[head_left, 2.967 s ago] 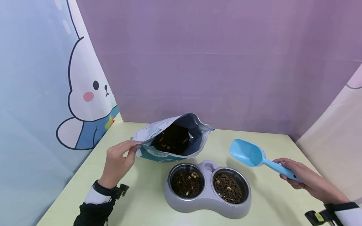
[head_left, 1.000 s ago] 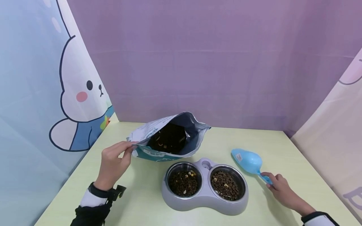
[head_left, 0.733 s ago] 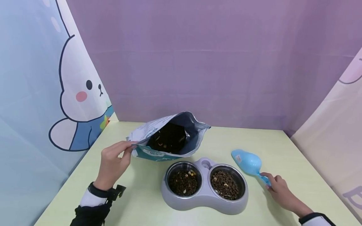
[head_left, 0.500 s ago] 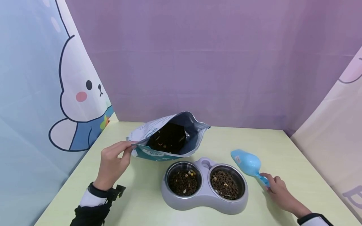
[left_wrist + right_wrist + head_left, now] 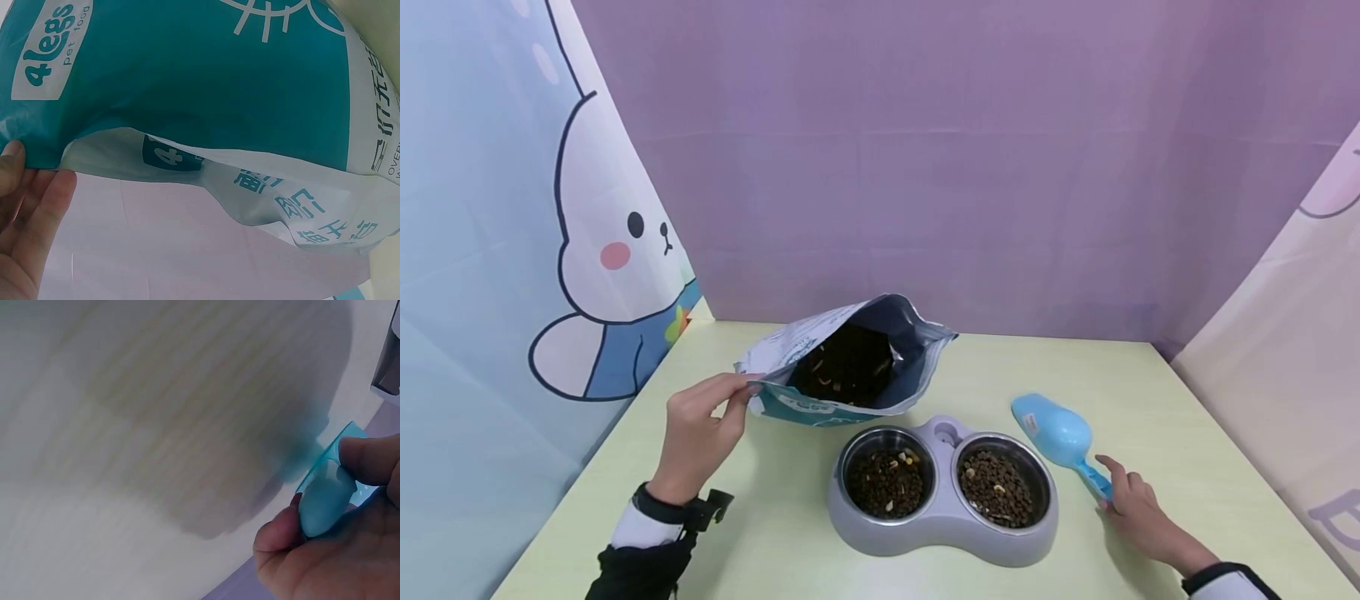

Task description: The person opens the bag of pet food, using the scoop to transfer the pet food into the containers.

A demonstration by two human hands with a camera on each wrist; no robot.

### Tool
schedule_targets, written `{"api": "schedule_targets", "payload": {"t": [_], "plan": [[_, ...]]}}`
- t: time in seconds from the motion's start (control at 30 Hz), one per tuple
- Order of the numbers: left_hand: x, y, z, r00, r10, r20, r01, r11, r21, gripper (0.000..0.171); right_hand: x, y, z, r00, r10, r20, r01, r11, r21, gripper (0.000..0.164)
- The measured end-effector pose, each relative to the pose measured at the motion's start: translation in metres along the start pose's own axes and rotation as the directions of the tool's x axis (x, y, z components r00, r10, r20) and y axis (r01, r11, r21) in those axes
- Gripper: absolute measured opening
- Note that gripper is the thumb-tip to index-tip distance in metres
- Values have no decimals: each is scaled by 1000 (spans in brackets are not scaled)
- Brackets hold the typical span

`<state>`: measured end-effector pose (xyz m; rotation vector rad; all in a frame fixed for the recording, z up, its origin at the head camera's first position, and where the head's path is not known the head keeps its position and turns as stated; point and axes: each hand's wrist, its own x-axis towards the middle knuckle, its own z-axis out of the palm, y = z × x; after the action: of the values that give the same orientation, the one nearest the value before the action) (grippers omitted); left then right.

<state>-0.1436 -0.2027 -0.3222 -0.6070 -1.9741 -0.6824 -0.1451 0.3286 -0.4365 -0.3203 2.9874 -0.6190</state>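
My left hand pinches the near left corner of a foil bag of pet food. The bag's mouth gapes toward me, with dark food inside. In the left wrist view, the bag's teal side fills the top, and fingers hold its edge. A blue scoop lies bowl-down to the right, a small label on its back. My right hand is at the handle's end, index finger lifted off it. In the right wrist view, the handle sits between thumb and fingers.
A lilac double feeder stands in front of the bag, its two steel bowls holding brown kibble. The pale yellow table meets a purple backdrop behind. A blue cartoon cloth borders the left side.
The right hand has turned the scoop over and brought it down onto the table, right of the feeder. Its index finger has just come up from the handle. The left hand keeps its hold.
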Motion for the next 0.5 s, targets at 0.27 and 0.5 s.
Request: {"api": "schedule_targets", "payload": {"t": [0.27, 0.5], "plan": [[0, -1, -1, 1000, -2, 2, 2, 1000, -7, 32, 1, 0, -1, 996, 41, 73, -42, 999, 12, 60], [0, -1, -1, 1000, 10, 9, -10, 1000, -20, 32, 1, 2, -6, 990, 81, 113, -78, 997, -30, 64]]}}
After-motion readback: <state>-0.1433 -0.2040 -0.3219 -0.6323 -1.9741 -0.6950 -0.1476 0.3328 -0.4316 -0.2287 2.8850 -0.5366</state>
